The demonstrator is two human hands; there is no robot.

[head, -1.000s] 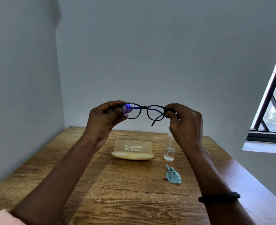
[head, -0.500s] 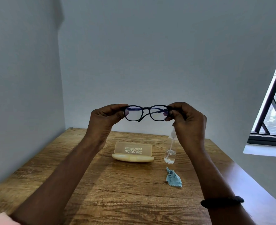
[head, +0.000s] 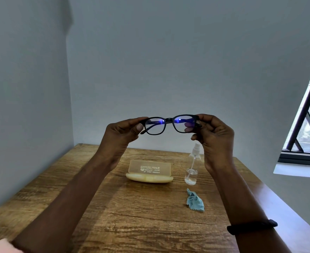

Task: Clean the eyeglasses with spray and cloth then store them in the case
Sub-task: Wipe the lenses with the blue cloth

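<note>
Evidently the step in hand is an inspection: the black-framed eyeglasses (head: 169,119) are held up in the air, lenses facing the wearer of the camera, with blue glints on both lenses. Whether spraying and wiping are already done cannot be told from this view. The left hand (head: 121,133) pinches the left end of the frame between thumb and curled fingers. The right hand (head: 215,136) pinches the right end the same way, and one fingertip shows through the lens. One temple shows folded in behind the lenses.

The eyeglasses hang between the two hands, well above the wooden table (head: 132,227), and touch nothing else. Below them lies the cream plastic case (head: 149,173), open with its lid tilted back. Just beside it on the right stands the clear spray bottle (head: 191,173), partly behind the right wrist. The crumpled blue cloth (head: 195,201) lies near the bottle, on the side nearer the person.

If the lenses are unwashed, the next move probably calls for one hand to keep the frame steady while the other lets go and reaches down for the bottle. If they are clean, both temples need folding flat before lowering the eyeglasses into the case.
</note>
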